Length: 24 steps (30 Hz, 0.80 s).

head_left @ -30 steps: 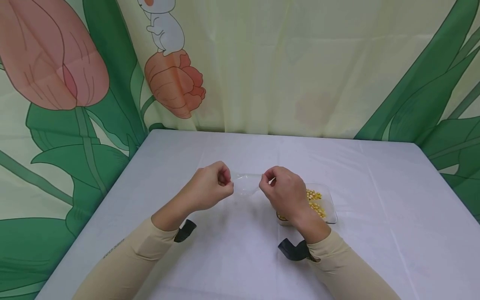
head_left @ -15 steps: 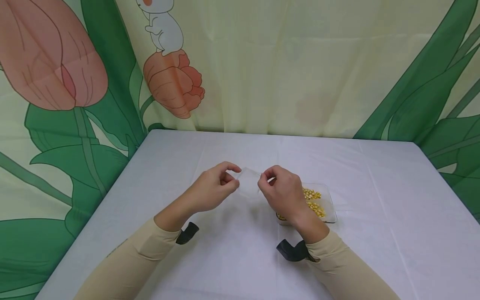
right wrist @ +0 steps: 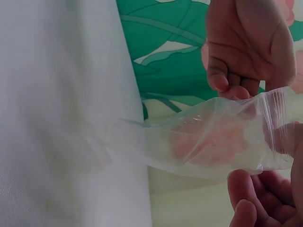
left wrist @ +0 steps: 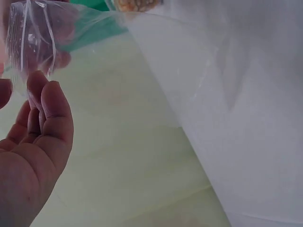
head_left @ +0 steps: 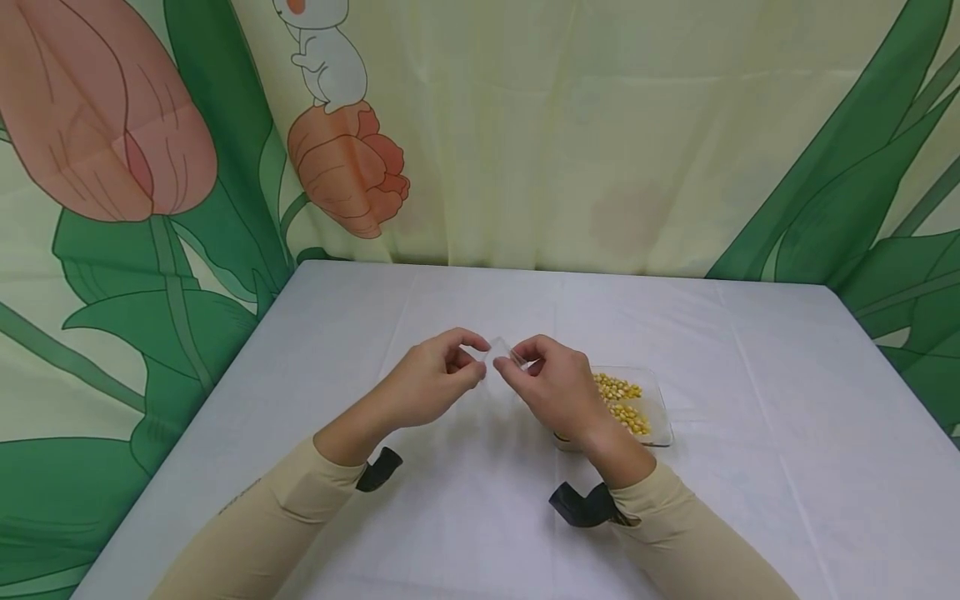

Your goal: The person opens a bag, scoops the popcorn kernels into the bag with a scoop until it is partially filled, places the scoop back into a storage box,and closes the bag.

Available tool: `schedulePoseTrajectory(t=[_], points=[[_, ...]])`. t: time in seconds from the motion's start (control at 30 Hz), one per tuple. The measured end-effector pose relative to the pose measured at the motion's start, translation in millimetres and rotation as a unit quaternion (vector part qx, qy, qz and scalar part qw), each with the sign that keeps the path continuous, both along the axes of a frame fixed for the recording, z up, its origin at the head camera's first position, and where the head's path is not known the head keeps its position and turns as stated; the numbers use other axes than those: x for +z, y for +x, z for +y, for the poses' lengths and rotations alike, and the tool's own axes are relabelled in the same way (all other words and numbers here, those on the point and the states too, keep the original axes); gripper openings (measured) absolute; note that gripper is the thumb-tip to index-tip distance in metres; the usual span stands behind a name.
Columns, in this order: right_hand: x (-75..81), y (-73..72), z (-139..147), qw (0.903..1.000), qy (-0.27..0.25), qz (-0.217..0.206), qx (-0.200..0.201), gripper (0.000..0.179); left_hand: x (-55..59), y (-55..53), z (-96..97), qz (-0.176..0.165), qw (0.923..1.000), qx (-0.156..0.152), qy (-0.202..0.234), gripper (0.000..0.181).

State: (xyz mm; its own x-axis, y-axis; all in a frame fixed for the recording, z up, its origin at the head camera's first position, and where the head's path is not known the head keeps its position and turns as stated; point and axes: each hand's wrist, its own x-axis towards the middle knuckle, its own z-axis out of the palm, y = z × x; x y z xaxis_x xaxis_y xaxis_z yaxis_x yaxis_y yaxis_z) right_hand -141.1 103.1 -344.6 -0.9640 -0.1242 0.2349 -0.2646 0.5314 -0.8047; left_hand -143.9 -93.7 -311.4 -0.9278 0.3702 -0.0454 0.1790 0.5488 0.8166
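Note:
Between the two hands, above the table, hangs a small clear plastic bag (head_left: 498, 348). Ridged lines run along one end of it, seen in the right wrist view (right wrist: 277, 111). My right hand (head_left: 553, 385) pinches that end of the bag, and one fingertip shows through the film. My left hand (head_left: 429, 379) is at the bag's other edge. Its thumb and index finger stand apart there, with their tips at the film. In the left wrist view the left hand's other fingers (left wrist: 54, 104) curve just below the bag (left wrist: 35, 40).
A clear rectangular container (head_left: 658, 417) holding yellow corn kernels (head_left: 630, 418) stands on the table, partly behind the right hand and wrist. A white cloth (head_left: 735, 500) covers the table. Behind it hangs a flower-printed curtain (head_left: 562, 150). Black straps (head_left: 581, 505) sit at the wrists.
The left thumb and index finger have parted and moved right, nearer the right hand. The right thumb has shifted left along the bag, which shows less width between the hands.

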Motion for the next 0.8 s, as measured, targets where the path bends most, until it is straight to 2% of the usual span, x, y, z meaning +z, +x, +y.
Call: schedulePoseTrajectory(t=[0.17, 0.3, 0.47, 0.57, 0.8], points=[[-1.0, -0.8, 2.2, 0.9999, 0.004, 0.011, -0.006, 0.018, 0.1, 0.1, -2.2, 0.012, 0.9999, 0.000, -0.002, 0.025], [-1.8, -1.6, 4.8, 0.9999, 0.008, 0.010, -0.005, 0.017, -0.1, -1.0, -4.1, 0.014, 0.9999, 0.002, 0.002, 0.016], [-3.1, -3.0, 5.8, 0.9999, 0.010, 0.003, -0.001, 0.018, -2.4, -1.4, -3.5, 0.007, 0.9994, -0.029, 0.015, 0.012], [-4.1, -3.8, 5.5, 0.9999, 0.011, 0.001, -0.002, 0.017, -3.8, -1.5, -2.6, 0.014, 0.9987, -0.048, 0.010, 0.016], [-4.3, -4.0, 6.8, 0.9999, 0.006, -0.011, 0.001, 0.018, -2.3, -0.8, -2.8, 0.031, 0.9980, -0.055, -0.002, 0.020]])
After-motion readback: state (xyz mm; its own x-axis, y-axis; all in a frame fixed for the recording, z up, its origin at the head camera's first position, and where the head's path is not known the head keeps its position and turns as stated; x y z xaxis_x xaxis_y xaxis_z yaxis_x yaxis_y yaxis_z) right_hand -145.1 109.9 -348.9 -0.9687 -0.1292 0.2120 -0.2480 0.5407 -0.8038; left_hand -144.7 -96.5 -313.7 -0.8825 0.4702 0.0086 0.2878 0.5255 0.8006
